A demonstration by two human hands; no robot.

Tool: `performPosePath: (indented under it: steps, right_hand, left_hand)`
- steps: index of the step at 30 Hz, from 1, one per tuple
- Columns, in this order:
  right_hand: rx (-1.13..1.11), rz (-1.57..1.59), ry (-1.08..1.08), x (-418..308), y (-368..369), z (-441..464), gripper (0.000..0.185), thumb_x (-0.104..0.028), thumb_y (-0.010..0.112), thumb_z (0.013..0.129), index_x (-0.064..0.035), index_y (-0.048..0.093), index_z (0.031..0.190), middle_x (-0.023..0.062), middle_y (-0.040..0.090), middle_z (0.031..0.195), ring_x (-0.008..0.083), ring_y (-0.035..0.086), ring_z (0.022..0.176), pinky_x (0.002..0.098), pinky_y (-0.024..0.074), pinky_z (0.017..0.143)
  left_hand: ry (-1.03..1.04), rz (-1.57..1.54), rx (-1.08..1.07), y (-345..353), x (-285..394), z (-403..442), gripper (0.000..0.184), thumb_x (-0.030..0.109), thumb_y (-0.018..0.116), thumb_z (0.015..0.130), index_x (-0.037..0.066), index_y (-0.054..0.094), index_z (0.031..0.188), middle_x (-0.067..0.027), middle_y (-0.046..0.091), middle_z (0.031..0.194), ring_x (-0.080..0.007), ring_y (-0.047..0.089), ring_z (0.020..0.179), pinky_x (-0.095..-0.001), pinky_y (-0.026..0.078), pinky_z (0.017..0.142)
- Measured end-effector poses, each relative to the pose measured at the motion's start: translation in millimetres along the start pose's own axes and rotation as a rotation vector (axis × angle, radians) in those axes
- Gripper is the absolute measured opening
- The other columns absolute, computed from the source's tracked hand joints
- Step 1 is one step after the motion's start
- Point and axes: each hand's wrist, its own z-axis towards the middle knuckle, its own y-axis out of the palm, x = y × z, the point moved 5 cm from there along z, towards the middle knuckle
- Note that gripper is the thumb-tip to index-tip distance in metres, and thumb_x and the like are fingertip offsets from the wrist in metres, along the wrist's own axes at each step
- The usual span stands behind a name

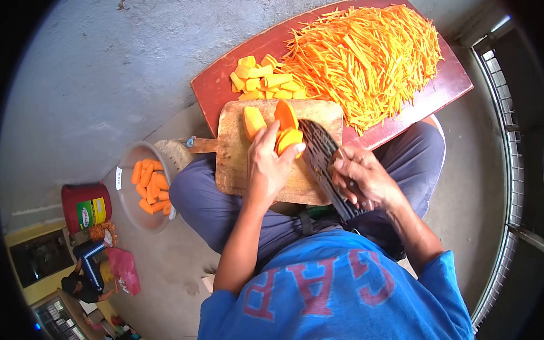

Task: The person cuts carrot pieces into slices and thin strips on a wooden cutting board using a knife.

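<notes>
My left hand (267, 165) is closed on cut carrot pieces (289, 138) over the wooden cutting board (236, 171). A tall carrot slice (285, 114) stands just beyond the fingertips. Another thick carrot chunk (253, 121) lies on the board, left of those fingers. My right hand (363, 177) is wrapped around the handle end of a wide, dark knife (321, 157). Its blade is striped and slightly blurred, and reaches up beside the carrot pieces. Whether the edge touches them I cannot tell. The board rests across my lap, its handle pointing left.
A red table (212, 88) holds a large heap of carrot strips (364, 62) and a smaller pile of carrot chunks (263, 80). To the left stands a basin (127, 202) with several peeled carrots (151, 185), near a red bucket (72, 207). Another person (90, 275) sits farther off.
</notes>
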Motion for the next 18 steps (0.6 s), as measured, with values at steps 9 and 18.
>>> performPosePath:
  steps: [9, 18]
  right_hand:
    - [-0.03, -0.502, -0.005, -76, -36, 71, 0.023, -0.028, 0.06, 0.116, -0.0106, 0.063, 0.101, 0.0003, 0.058, 0.061, 0.0099, 0.05, 0.039, 0.0295, 0.0374, 0.033]
    - [0.135, -1.052, -0.591, -85, -29, 89, 0.022, -0.022, 0.064, 0.116, -0.0034, 0.063, 0.104, 0.0023, 0.063, 0.075, 0.0114, 0.056, 0.052, 0.0319, 0.0492, 0.052]
  left_hand:
    - [-0.023, 0.237, -0.086, 1, 10, 95, 0.06, 0.023, 0.095, 0.091, -0.018, 0.074, 0.128, -0.0367, 0.078, 0.12, -0.0466, 0.079, 0.105, -0.0494, 0.062, 0.095]
    - [0.065, 0.168, 0.135, -29, -23, 92, 0.051, 0.015, 0.096, 0.092, -0.008, 0.079, 0.134, -0.0213, 0.08, 0.119, -0.0264, 0.081, 0.094, -0.0401, 0.064, 0.084]
